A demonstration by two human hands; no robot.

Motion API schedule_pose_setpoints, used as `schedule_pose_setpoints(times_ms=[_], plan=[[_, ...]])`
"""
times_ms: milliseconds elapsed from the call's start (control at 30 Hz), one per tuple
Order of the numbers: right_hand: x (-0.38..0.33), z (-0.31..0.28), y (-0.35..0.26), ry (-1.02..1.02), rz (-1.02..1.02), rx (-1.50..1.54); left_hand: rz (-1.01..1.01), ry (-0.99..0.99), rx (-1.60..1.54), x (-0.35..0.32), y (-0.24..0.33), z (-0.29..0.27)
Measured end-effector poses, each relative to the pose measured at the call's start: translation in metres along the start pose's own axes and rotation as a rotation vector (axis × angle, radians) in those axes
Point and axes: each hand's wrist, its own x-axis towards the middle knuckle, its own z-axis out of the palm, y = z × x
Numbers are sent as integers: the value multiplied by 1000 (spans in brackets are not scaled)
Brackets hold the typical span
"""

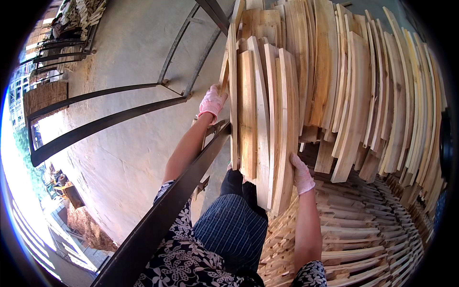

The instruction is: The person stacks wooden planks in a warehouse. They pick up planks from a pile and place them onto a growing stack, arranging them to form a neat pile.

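Note:
My left hand (213, 101), in a pink knit glove, is closed on a narrow wooden board (224, 71) at the left side of a row of upright boards. My right hand (302, 174), also in a pale pink glove, lies against the right side of a pale board (286, 129) near its lower end. Its fingers look stretched along the wood, and part of them is hidden. Between my hands stand several boards, among them a yellowish board (247, 115) and a thin edge-on board (233, 95), packed side by side.
More boards (354, 100) stand in rows to the right. Below them lies a large stack of wooden strips (354, 229). A dark metal bar (162, 215) slants past my left arm. Curved metal frames (110, 112) stand on the concrete floor (119, 158) to the left.

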Motion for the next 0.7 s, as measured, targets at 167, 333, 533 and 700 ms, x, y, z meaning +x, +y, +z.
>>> schedule_pose_setpoints(times_ms=[167, 333, 533, 700], plan=[[-1, -2, 2, 20, -9, 13, -67, -54, 70, 15, 15, 2], [-2, 5, 2, 68, -57, -70, 24, 42, 26, 33, 7, 3], [4, 1, 4, 21, -12, 61, 134, 21, 230, -52, 10, -45], [3, -1, 9, 28, -10, 59, -139, -214, 410, -235, -80, -128]])
